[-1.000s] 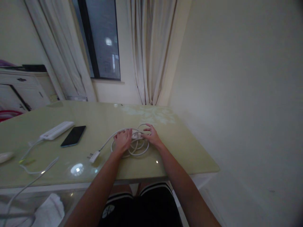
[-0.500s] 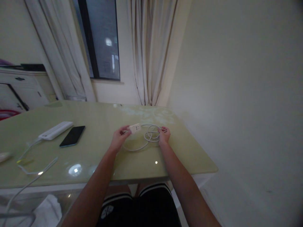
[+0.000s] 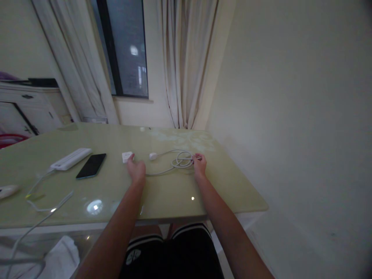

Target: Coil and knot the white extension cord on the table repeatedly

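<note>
My left hand [image 3: 136, 170] is closed on a small white socket adapter [image 3: 126, 157], thumb and fingers at its near edge. To the right, a white plug [image 3: 153, 156] lies on the table, apart from the adapter. A pale grey cable [image 3: 171, 151] runs from that plug into loose loops. My right hand [image 3: 199, 166] pinches those loops at their right side. Another stretch of the cable passes leftward to my left hand; where it ends is hidden behind the hand.
A dark phone [image 3: 91, 166] and a long white power strip [image 3: 71, 159] with its own cord lie on the left of the glossy green table [image 3: 174, 199]. At the left edge lies a white object [image 3: 8, 191]. A wall [image 3: 290, 116] borders the right side.
My left hand has moved left with the socket adapter. The plug now shows on the table, separate from the adapter. My right hand still holds the cable loops, nearly in place.
</note>
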{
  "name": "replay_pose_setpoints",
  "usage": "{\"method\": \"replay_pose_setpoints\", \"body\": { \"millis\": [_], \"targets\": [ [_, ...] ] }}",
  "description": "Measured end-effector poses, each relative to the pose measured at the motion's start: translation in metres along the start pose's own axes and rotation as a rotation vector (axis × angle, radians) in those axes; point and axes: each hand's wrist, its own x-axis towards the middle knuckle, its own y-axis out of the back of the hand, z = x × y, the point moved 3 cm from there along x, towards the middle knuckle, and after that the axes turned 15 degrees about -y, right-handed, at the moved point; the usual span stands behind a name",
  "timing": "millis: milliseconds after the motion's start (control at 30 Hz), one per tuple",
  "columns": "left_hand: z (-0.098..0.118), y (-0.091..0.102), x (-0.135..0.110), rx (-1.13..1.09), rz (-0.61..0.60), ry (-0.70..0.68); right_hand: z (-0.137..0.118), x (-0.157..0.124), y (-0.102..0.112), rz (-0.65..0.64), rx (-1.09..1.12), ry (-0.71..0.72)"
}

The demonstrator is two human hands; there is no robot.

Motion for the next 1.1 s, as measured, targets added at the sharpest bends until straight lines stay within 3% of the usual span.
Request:
{"method": "replay_pose_setpoints", "body": {
  "millis": [100, 167, 233, 367, 467, 600, 800, 900, 1100],
  "targets": [
    [0.014, 0.004, -0.005, 0.203, -0.009, -0.021, -0.002, -0.001, 0.0, 0.003, 0.019, -0.006],
    [0.03, 0.004, -0.011, 0.242, -0.052, -0.188, -0.002, -0.003, 0.0, -0.01, 0.046, -0.015],
    [0.047, -0.002, -0.021, 0.162, -0.226, -0.401, -0.003, -0.005, -0.001, -0.028, 0.075, -0.024],
    [0.066, -0.021, -0.055, 0.045, -0.747, -0.692, -0.005, -0.009, -0.001, -0.051, 0.12, -0.013],
    [0.068, -0.027, -0.068, 0.09, -0.879, -0.757, -0.008, -0.012, -0.003, -0.079, 0.142, 0.007],
    [0.07, -0.025, -0.064, 0.036, -0.836, -0.723, -0.012, -0.017, -0.003, -0.11, 0.162, -0.016],
    [0.074, -0.016, -0.053, -0.003, -0.581, -0.625, -0.017, -0.03, -0.008, -0.245, 0.11, -0.032],
    [0.074, -0.014, -0.052, -0.022, -0.566, -0.595, -0.02, -0.035, -0.011, -0.297, 0.074, -0.007],
    [0.075, -0.013, -0.05, -0.077, -0.562, -0.564, -0.02, -0.037, -0.012, -0.28, 0.01, 0.015]
  ]
}}
